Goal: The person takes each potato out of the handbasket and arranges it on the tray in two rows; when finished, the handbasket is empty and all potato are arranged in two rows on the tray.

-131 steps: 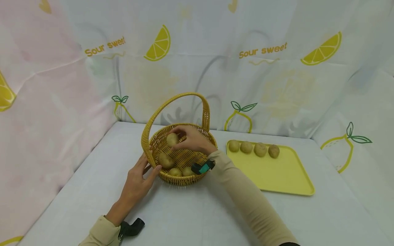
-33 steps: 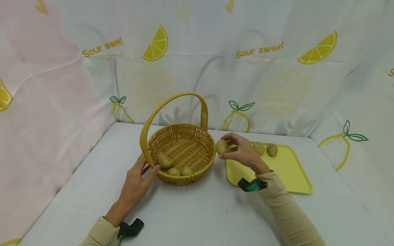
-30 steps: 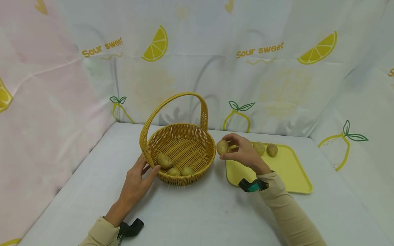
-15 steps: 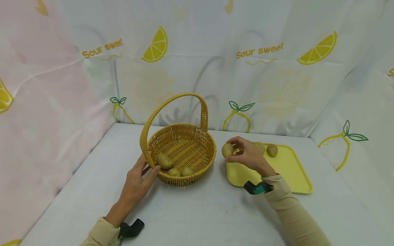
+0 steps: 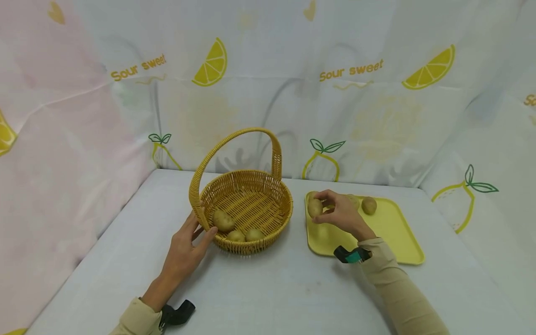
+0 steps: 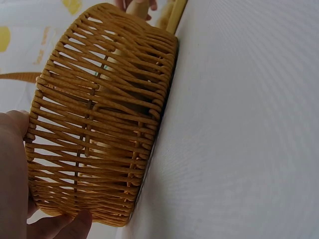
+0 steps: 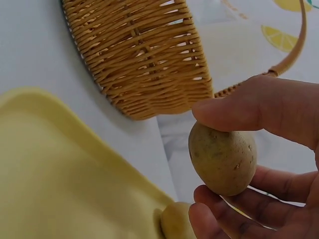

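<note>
Nearest on the bench (image 5: 251, 293), our L grip (image 5: 184, 251) holds the wicker basket (image 5: 270, 242) at its L side, thumb at the rim nr the handle (image 5: 255, 130) base, fingers round the outer wall. Basket's prob. light for its size, w/ a bit of give in the weave; rim or handle base is the best hold to steady it, single strands prob. too weak. Inside, by the near-L wall, 3 basket potatoes (image 5: 223, 220) lie loose & could roll if we tip it.

Farther R, our R grip (image 5: 343, 215) pinches one held potato (image 7: 223, 158), thumb on one side, fingers opp.; it looks to be raised over the L edge of the yellow tray (image 5: 402, 244). We'd guess it's firm, fairly light, skin dry, not slippery; a hard squeeze shouldn't crush it, but a drop may bruise it. Being roundish, it's best taken across the fattest part, thumb opp. 2+ fingers; too nr an end & it may squirt out.

Along the tray's far side we see 3 tray potatoes (image 5: 369, 205), 2 of them partly hidden behind our R grip & its potato.
</note>
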Demonstrator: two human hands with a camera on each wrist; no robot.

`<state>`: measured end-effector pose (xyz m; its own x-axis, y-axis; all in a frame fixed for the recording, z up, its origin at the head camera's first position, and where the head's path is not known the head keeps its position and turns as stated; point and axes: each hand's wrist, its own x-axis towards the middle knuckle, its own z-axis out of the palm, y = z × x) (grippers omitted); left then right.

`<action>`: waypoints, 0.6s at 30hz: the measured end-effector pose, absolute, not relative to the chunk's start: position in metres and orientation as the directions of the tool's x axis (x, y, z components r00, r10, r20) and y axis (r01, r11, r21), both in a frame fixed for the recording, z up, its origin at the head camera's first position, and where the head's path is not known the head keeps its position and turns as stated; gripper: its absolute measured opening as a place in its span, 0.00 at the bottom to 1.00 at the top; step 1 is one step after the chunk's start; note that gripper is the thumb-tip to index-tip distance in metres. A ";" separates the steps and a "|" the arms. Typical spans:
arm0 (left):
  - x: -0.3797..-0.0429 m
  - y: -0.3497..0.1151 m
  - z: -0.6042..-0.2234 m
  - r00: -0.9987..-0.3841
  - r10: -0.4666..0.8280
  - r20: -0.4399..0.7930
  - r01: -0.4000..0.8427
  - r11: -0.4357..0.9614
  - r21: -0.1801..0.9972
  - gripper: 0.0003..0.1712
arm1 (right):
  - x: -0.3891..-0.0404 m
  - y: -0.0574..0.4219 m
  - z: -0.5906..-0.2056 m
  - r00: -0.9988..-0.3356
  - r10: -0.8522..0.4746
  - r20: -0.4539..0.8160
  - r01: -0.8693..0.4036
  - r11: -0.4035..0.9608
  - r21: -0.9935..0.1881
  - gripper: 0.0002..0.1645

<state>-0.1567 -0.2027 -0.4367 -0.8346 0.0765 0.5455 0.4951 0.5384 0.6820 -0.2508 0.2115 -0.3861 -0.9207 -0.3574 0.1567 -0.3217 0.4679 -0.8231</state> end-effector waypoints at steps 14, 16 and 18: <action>-0.156 -0.202 -0.436 -0.836 0.073 0.543 0.493 0.535 0.686 0.38 | -0.261 0.218 -0.404 -0.928 -0.343 0.146 -0.315 0.511 -0.800 0.36; -0.156 -0.202 -0.436 -0.836 0.074 0.544 0.493 0.537 0.685 0.38 | -0.261 0.219 -0.405 -0.930 -0.340 0.139 -0.308 0.516 -0.799 0.36; -0.156 -0.202 -0.436 -0.835 0.075 0.546 0.494 0.539 0.682 0.38 | -0.261 0.219 -0.407 -0.931 -0.338 0.137 -0.307 0.525 -0.794 0.36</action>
<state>-0.1560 -0.2022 -0.4361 -0.8347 0.0747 0.5456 0.4942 0.5389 0.6822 -0.2609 0.2194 -0.4071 -0.9311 -0.3382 0.1367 -0.3073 0.5253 -0.7935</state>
